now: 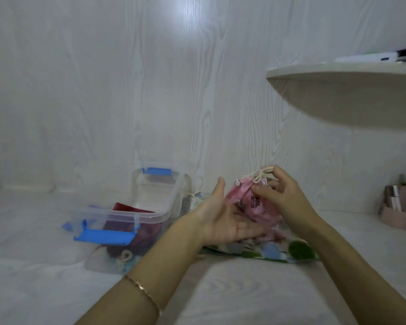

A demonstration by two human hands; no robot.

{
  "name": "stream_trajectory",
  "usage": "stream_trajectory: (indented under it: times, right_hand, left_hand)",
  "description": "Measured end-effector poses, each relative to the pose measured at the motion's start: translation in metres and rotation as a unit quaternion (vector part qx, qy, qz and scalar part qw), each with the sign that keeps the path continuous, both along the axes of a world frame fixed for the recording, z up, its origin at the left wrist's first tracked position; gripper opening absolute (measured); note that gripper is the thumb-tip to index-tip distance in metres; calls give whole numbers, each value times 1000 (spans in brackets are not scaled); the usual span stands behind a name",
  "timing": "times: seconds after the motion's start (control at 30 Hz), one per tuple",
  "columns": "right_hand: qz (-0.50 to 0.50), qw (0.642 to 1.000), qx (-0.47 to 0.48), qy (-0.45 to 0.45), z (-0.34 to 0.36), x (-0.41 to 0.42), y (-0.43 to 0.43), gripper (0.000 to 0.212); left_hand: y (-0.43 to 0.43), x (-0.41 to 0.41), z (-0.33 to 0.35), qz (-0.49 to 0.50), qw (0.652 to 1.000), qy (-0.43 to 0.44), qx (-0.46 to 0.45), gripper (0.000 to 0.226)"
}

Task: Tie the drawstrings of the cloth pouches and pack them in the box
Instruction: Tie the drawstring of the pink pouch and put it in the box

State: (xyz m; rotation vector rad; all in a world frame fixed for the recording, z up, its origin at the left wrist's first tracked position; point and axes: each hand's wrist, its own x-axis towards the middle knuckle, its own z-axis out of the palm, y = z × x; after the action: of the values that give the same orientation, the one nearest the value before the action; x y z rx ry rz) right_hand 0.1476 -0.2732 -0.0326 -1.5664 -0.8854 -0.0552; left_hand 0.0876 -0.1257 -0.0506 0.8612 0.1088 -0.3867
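A pink cloth pouch (251,202) stands upright in the middle, its cream drawstring (259,175) tied in a bow at the top. My right hand (279,193) pinches the pouch just below the bow. My left hand (223,221) lies palm-up with straight fingers under the pouch's base. A clear plastic box (159,198) with blue latches stands to the left; a dark red pouch (131,219) lies inside it. Under my hands a flat pouch (279,250) with green and blue print lies on the table. Another light pouch (195,200) peeks out behind the box.
A white shelf (349,90) juts out overhead at the right, with items on it. A pink organiser (401,207) with cosmetics stands at the far right. A white wood-grain wall closes the back of the table.
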Motion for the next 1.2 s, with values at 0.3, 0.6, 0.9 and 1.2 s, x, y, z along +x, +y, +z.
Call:
stream_trajectory:
  times: [0.3, 0.6, 0.9, 1.2]
  right_hand:
    - [80, 991, 31, -102, 93, -30, 72, 29]
    - [148, 953, -245, -98, 90, -15, 173, 20]
    - [160, 892, -384, -175, 68, -18, 218, 21]
    - [173, 858, -464, -135, 67, -5, 236, 22]
  left_hand:
    - [65, -32, 111, 132, 979, -133, 82, 92]
    - [175, -55, 81, 153, 964, 45, 211, 49]
    - [201, -43, 53, 191, 921, 89, 326, 23]
    - [201, -56, 45, 4, 595, -20, 803, 33]
